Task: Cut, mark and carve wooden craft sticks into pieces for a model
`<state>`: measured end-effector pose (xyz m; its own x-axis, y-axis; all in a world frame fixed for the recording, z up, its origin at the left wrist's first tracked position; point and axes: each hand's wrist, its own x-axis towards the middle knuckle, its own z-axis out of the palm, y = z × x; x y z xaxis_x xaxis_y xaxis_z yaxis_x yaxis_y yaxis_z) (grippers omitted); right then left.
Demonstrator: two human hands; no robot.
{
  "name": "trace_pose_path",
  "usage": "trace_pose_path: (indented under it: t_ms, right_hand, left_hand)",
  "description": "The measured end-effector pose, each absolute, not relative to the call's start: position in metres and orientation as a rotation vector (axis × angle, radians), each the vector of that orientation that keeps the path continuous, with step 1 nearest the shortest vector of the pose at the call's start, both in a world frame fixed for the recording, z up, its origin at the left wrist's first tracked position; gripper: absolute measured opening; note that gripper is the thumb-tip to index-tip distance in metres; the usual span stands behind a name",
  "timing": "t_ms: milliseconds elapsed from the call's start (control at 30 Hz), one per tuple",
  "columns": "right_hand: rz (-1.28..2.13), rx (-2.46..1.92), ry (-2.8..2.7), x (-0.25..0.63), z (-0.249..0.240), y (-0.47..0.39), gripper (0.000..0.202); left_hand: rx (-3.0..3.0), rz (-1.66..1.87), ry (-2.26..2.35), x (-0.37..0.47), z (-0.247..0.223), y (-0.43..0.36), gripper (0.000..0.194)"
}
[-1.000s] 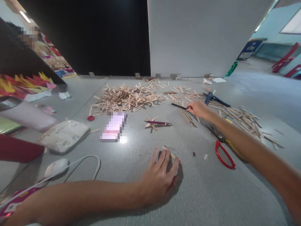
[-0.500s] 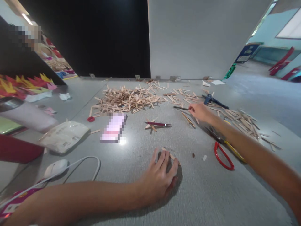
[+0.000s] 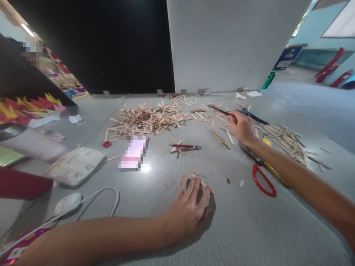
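Observation:
My left hand [image 3: 190,205] rests on the grey table, fingers spread, its fingertips touching a thin wooden strip [image 3: 206,186]. Farther forward on the right, my right hand [image 3: 242,125] pinches a dark slim tool [image 3: 218,109], whose tip points up and left over scattered wood strips. A red-handled pen-like tool [image 3: 188,146] lies across a small star of strips [image 3: 177,150] in the middle. Beside the right forearm are scissors with red and yellow handles [image 3: 264,181], partly under the arm. A thin brown stick [image 3: 221,139] lies nearer than the right hand.
A heap of wood strips [image 3: 149,119] lies at the back, another pile [image 3: 287,142] at the right. A blue tool [image 3: 256,117] is behind my right hand. To the left are a phone [image 3: 134,153], a plastic packet [image 3: 76,165], a white mouse-shaped object [image 3: 68,204] and a cable.
My right hand has moved slightly right and forward, lifting the dark tool and changing its angle. My left hand keeps its place; the camera view has shifted slightly.

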<state>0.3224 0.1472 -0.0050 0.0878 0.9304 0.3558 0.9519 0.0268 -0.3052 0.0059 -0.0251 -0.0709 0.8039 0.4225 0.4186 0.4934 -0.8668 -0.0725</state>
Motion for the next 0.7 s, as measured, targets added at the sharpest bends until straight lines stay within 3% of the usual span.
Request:
trace_pose_path:
  t_ms: [233,400,700]
  right_hand:
    - [0.21,-1.802,-1.579,0.322,0.01,0.138,0.021]
    - [0.661,-1.588,-1.371,0.312,0.023,0.117,0.02]
    - [1.276,-1.329,-1.304,0.274,0.027,0.061,0.038]
  left_hand:
    - [-2.81,-0.607,-0.741,0.006,-0.07,-0.025,0.045]
    - [-2.813,-0.567,-0.754,0.006,-0.075,-0.026,0.051]
    - [-2.815,-0.602,-0.757,0.006,-0.069,-0.027,0.051]
